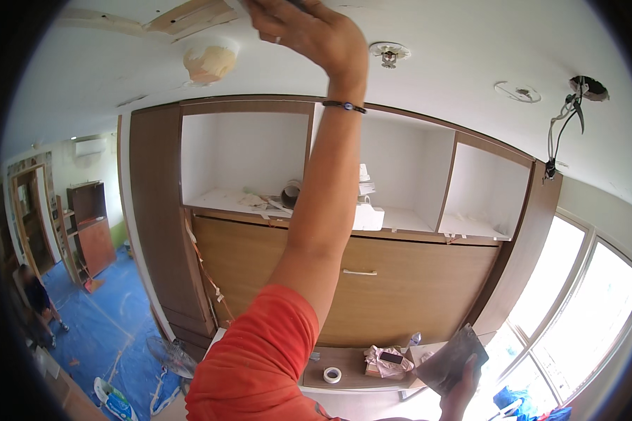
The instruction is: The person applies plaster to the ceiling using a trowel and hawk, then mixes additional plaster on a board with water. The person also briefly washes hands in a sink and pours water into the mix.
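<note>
My left hand [316, 35] is raised to the white ceiling [442, 42], its arm in a red sleeve crossing the middle of the view. Its fingers are closed round a dark-handled tool [296, 3], most of which the top edge cuts off. Close to this hand, the ceiling has a round beige patch [211, 64] and a long brownish strip [189, 17]. Low on the right, my right hand [461, 386] grips a flat, dark grey, smeared plate [451, 361], held tilted with the thumb along its edge.
A sprinkler head [389, 55] and loose wires [565, 126] hang from the ceiling. Ahead stands a brown wall cabinet [260, 105] with open white shelves. On a low ledge are a tape roll [332, 375] and a phone [391, 358]. Another person [38, 298] stands far left on blue sheeting [105, 316].
</note>
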The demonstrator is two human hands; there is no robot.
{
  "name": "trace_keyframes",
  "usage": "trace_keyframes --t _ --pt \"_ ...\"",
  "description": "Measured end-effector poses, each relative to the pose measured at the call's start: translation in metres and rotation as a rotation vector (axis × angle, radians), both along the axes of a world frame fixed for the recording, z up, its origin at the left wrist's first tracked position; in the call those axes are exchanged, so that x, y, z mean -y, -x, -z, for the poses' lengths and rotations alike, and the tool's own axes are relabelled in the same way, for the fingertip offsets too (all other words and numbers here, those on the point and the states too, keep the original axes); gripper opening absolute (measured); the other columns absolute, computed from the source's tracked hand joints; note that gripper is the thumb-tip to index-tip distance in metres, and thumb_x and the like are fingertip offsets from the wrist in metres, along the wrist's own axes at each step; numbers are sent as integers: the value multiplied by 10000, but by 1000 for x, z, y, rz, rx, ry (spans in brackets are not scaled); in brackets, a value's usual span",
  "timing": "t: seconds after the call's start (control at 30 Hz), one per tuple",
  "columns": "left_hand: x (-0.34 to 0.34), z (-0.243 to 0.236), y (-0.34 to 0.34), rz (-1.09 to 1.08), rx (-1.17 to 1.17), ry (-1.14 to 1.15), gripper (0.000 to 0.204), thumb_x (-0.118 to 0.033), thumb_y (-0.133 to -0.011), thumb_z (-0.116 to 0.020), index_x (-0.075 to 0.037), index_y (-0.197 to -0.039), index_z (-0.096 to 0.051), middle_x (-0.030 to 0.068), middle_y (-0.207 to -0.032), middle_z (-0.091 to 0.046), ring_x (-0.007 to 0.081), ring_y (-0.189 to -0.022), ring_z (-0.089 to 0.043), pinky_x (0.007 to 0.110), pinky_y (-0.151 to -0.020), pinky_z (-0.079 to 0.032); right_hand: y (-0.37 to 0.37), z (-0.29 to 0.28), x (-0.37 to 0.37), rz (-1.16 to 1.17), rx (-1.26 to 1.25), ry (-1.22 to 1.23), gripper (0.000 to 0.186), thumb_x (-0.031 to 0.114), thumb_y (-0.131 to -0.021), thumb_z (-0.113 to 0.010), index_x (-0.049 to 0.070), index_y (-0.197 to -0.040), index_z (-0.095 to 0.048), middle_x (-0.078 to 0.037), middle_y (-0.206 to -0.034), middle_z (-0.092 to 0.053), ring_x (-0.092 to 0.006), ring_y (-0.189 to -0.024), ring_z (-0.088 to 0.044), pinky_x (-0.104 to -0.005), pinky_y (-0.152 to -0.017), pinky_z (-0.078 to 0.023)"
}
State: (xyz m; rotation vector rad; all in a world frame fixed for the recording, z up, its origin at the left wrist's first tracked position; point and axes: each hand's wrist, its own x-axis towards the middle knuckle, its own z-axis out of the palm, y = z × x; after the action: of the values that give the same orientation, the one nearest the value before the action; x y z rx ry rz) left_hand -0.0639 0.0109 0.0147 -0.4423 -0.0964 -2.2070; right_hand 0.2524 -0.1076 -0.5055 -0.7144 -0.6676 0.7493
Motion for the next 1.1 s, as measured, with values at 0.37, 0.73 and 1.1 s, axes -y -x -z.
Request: trace_keyframes --t 0.37,0.73,1.1 --pt "-19 54 -171 65 -478 119 693 81 -870 -526 33 -1540 -359 256 -1560 -304 438 -1431 -318 533 -1194 -276 0 -7 12 51 4 -40 505 373 -1061 -556 12 -1408 -496 -124 -1284 -617 -272 -1155 -638 -402 -962 -543" --pt "39 378 -113 980 -1928 441 514 13 -951 -531 -90 -1453 -560 200 -1581 -390 380 -1461 -384 506 -1219 -299 26 -26 -18 -462 -347 -253 527 398 -1049 -493 22 -1417 -482 -159 -1289 -613 -296 -1154 -632 -439 -997 -531" --pt "4 441 0 318 -1852 1147 579 -17 -830 -632 -181 -1385 -627 92 -1477 -554 340 -1374 -510 525 -1167 -376 69 -33 -43 -600 -567 10 390 242 -1056 -525 35 -1386 -498 -123 -1238 -650 -247 -1109 -675 -431 -974 -566"
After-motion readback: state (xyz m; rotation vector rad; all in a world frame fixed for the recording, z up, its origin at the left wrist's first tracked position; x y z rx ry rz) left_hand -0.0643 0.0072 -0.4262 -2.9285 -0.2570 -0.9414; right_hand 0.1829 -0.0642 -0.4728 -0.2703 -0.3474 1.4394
